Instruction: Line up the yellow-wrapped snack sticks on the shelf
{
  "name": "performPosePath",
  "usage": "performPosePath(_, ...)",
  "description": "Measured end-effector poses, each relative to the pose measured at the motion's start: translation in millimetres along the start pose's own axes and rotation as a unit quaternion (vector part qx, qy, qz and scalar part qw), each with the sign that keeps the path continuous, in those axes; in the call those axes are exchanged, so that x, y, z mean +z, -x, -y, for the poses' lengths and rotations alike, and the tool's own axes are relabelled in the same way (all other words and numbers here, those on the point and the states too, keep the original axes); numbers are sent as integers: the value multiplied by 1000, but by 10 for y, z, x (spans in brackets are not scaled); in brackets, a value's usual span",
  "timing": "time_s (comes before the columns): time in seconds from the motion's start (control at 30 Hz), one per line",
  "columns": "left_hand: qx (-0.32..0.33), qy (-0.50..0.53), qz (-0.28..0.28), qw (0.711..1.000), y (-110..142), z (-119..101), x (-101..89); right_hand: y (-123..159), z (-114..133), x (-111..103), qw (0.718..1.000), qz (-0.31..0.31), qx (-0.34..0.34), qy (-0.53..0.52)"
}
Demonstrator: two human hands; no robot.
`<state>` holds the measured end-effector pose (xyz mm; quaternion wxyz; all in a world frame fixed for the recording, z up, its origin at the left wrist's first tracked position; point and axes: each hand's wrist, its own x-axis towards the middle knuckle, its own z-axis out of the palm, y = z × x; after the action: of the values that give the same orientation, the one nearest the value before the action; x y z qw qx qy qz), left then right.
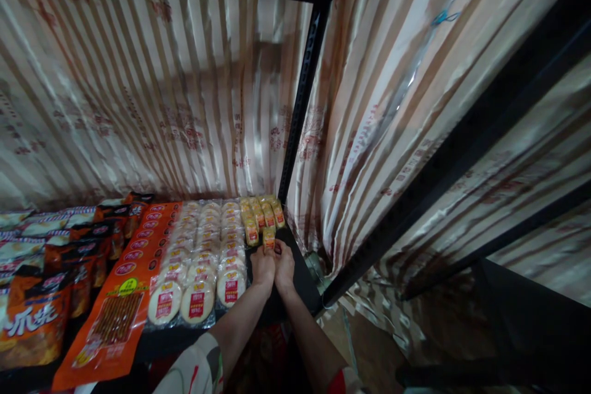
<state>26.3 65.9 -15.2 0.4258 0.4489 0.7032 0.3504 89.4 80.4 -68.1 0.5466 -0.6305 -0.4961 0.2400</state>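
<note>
Both my hands reach forward over the dark shelf (302,271), close together. My left hand (263,268) and my right hand (283,263) are closed around the lower end of a small yellow snack packet (269,235) with a red and orange label. Fingertips are partly hidden behind the packet and the backs of the hands. Just beyond it, more of these yellow packets (258,214) stand in short rows at the back corner. To the left of my hands lie rows of round white crackers in clear wrappers (197,301) with red labels.
Left of the crackers is a long orange pack of stick snacks (117,317), then several orange and black snack bags (34,320). A black metal post (302,95) rises at the shelf corner. Striped, shiny curtains (184,86) hang behind and to the right.
</note>
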Motion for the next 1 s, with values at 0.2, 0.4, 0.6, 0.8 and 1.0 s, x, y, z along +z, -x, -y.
performPosePath(0.2, 1, 9, -24, 1000, -71, -22, 63, -76, 25, 19, 1000, -5, -7, 26)
performPosePath(0.4, 2, 11, -27, 1000, -136, -9, 112, -127, 59, 26, 996, 24, -17, 81)
performPosePath(0.6, 34, 15, -33, 999, -236, 37, 146, -194, 91, 76, 992, 33, -8, 119)
performPosePath(0.8, 26, 4, -27, 999, -266, 49, 138, -250, 42, 124, 993, 27, -24, 115)
performPosePath(1.0, 60, -4, -39, 997, -224, 51, 108, -288, -28, 175, 996, 8, -43, 83)
